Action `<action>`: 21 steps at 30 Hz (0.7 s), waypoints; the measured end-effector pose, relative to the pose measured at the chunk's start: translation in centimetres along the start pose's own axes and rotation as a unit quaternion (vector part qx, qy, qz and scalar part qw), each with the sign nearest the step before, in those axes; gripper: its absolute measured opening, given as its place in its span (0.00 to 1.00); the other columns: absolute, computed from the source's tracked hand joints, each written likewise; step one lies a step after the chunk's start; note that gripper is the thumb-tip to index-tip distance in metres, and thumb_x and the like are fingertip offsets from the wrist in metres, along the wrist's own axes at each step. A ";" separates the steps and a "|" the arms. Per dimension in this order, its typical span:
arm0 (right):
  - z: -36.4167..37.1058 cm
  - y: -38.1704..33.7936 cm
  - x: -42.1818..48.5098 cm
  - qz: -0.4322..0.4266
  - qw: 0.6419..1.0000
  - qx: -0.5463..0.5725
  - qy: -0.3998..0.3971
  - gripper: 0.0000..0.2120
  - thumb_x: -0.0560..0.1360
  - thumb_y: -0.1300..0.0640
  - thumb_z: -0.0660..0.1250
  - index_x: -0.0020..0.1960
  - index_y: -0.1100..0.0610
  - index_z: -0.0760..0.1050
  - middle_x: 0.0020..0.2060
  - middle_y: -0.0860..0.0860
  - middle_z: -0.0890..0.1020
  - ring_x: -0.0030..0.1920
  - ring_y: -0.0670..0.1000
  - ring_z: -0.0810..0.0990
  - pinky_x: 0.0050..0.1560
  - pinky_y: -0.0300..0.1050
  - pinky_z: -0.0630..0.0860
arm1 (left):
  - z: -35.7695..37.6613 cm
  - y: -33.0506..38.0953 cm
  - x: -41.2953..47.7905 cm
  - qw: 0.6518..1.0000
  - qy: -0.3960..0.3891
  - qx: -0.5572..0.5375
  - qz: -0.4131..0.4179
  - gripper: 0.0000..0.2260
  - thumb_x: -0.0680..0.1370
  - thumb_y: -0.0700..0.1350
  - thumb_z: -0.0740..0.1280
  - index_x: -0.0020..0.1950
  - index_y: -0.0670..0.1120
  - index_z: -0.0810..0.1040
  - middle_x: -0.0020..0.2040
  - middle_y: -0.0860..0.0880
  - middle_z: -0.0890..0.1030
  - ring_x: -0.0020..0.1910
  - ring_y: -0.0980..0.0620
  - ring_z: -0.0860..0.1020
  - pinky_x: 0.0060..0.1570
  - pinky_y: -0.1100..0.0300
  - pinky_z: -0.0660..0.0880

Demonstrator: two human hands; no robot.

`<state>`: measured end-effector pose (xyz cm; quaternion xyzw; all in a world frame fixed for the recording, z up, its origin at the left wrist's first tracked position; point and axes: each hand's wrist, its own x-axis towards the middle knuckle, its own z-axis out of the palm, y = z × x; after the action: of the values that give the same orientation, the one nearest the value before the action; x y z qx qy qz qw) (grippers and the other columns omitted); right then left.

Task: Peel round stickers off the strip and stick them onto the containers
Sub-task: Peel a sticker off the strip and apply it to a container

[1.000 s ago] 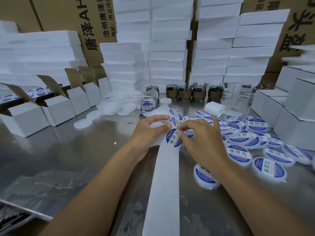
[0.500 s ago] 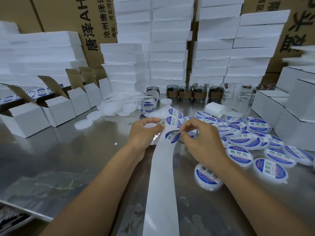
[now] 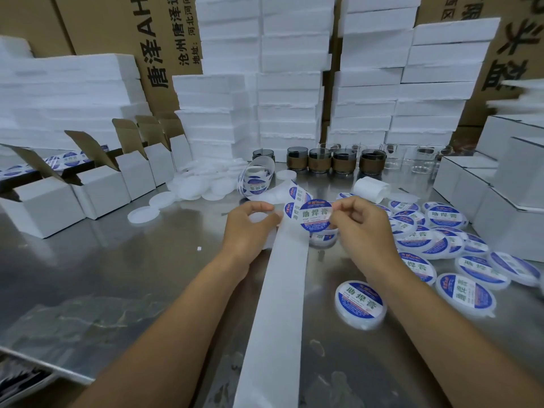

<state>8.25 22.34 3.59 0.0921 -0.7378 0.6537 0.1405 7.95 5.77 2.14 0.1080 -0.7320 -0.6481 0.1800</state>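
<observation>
Sticker [image 3: 316, 215] now off strip [image 3: 279, 290], pinched in right grip [image 3: 365, 228]; left grip [image 3: 250, 228] clutches container [image 3: 260, 217].

- Steel table [image 3: 117, 275], shiny, scuffed.
- Left: open white cartons [image 3: 97, 187] in a row.
- Rear middle: blank white lids [image 3: 206, 184] heaped, sticker roll [image 3: 256, 179] (partly unwound), glass jars [image 3: 319, 160].
- Right: labelled containers [image 3: 360, 301] scattered, closed white boxes [image 3: 506, 219].
- Backing strip [image 3: 276, 304] runs to the near edge.
</observation>
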 end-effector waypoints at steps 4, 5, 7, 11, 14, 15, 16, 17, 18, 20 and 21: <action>-0.1 -0.3 0.2 0.044 0.998 0.046 -0.002 0.10 0.74 0.64 0.64 0.38 0.52 0.77 0.28 0.44 0.81 0.32 0.38 0.79 0.30 0.27 0.71 | 0.1 0.5 0.2 0.997 0.031 -0.065 -0.001 0.04 0.77 0.45 0.67 0.43 0.48 0.78 0.41 0.51 0.83 0.37 0.56 0.80 0.39 0.63 0.76; -0.1 -0.4 0.2 0.054 0.997 0.055 -0.005 0.10 0.74 0.63 0.64 0.38 0.51 0.78 0.28 0.43 0.81 0.33 0.40 0.79 0.30 0.29 0.72 | 0.1 0.8 0.2 0.995 0.038 -0.087 0.002 0.05 0.78 0.44 0.66 0.43 0.48 0.78 0.41 0.50 0.83 0.39 0.55 0.81 0.41 0.62 0.77; -0.1 -0.5 0.2 0.063 0.996 0.061 -0.007 0.10 0.75 0.61 0.64 0.38 0.50 0.78 0.27 0.42 0.80 0.34 0.41 0.79 0.32 0.31 0.72 | -0.1 1.4 0.2 0.988 0.037 -0.148 0.005 0.07 0.79 0.44 0.64 0.42 0.49 0.79 0.40 0.51 0.84 0.40 0.55 0.82 0.37 0.63 0.78; 0.0 -0.8 0.1 0.067 0.995 0.072 -0.016 0.08 0.74 0.59 0.66 0.39 0.50 0.80 0.26 0.43 0.80 0.33 0.42 0.78 0.38 0.37 0.72 | -0.5 2.3 -0.2 0.945 -0.062 -0.318 -0.044 0.13 0.81 0.50 0.58 0.46 0.44 0.78 0.36 0.49 0.84 0.37 0.51 0.84 0.33 0.64 0.78; 0.3 -1.1 -0.2 0.054 0.994 0.079 -0.046 0.05 0.74 0.60 0.67 0.43 0.52 0.81 0.28 0.43 0.81 0.32 0.39 0.79 0.35 0.31 0.72 | -0.3 2.2 -0.7 0.935 -0.143 -0.316 -0.069 0.21 0.81 0.56 0.51 0.48 0.44 0.78 0.41 0.47 0.84 0.42 0.49 0.82 0.42 0.59 0.77; 0.5 -1.3 -0.4 0.048 0.994 0.083 -0.055 0.04 0.73 0.60 0.68 0.44 0.53 0.81 0.29 0.43 0.82 0.31 0.38 0.79 0.33 0.29 0.72 | -0.1 2.2 -0.8 0.932 -0.161 -0.315 -0.079 0.23 0.81 0.57 0.50 0.49 0.43 0.78 0.44 0.45 0.84 0.44 0.47 0.81 0.45 0.56 0.76; 0.6 -1.3 -0.7 0.041 0.994 0.085 -0.063 0.04 0.73 0.60 0.68 0.44 0.53 0.81 0.30 0.43 0.82 0.31 0.38 0.79 0.31 0.29 0.72 | 0.0 2.2 -0.9 0.929 -0.175 -0.313 -0.089 0.24 0.81 0.58 0.49 0.49 0.42 0.77 0.47 0.43 0.83 0.46 0.45 0.80 0.49 0.54 0.75; 0.8 -1.4 -0.9 0.037 0.994 0.082 -0.069 0.04 0.72 0.60 0.69 0.42 0.53 0.81 0.30 0.44 0.83 0.31 0.39 0.79 0.30 0.31 0.73 | 0.2 2.2 -1.1 0.927 -0.188 -0.311 -0.095 0.25 0.81 0.58 0.48 0.50 0.42 0.77 0.49 0.41 0.82 0.47 0.44 0.80 0.53 0.52 0.74; 1.0 -1.4 -1.2 0.036 0.993 0.080 -0.073 0.04 0.71 0.60 0.70 0.41 0.52 0.80 0.31 0.45 0.83 0.31 0.41 0.79 0.30 0.32 0.74 | 0.2 2.2 -1.2 0.925 -0.198 -0.309 -0.098 0.26 0.81 0.58 0.48 0.49 0.41 0.77 0.49 0.40 0.82 0.48 0.44 0.79 0.55 0.51 0.74; 1.3 -1.3 -1.5 0.042 0.993 0.085 -0.077 0.04 0.70 0.61 0.72 0.39 0.53 0.80 0.32 0.48 0.83 0.33 0.43 0.81 0.32 0.33 0.76 | 0.4 2.1 -1.3 0.924 -0.214 -0.302 -0.094 0.26 0.81 0.58 0.47 0.47 0.41 0.78 0.46 0.42 0.83 0.47 0.45 0.80 0.54 0.52 0.75; 1.4 -1.3 -1.6 0.043 0.992 0.087 -0.079 0.05 0.69 0.61 0.73 0.38 0.53 0.79 0.31 0.48 0.83 0.34 0.43 0.82 0.33 0.32 0.76 | 0.4 2.0 -1.4 0.926 -0.219 -0.295 -0.090 0.27 0.81 0.58 0.47 0.46 0.41 0.78 0.44 0.43 0.84 0.46 0.46 0.80 0.51 0.53 0.77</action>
<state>10.06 20.66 4.15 0.1231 -0.6900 0.7118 0.0450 9.19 7.00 3.94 -0.0290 -0.5165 -0.8556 -0.0208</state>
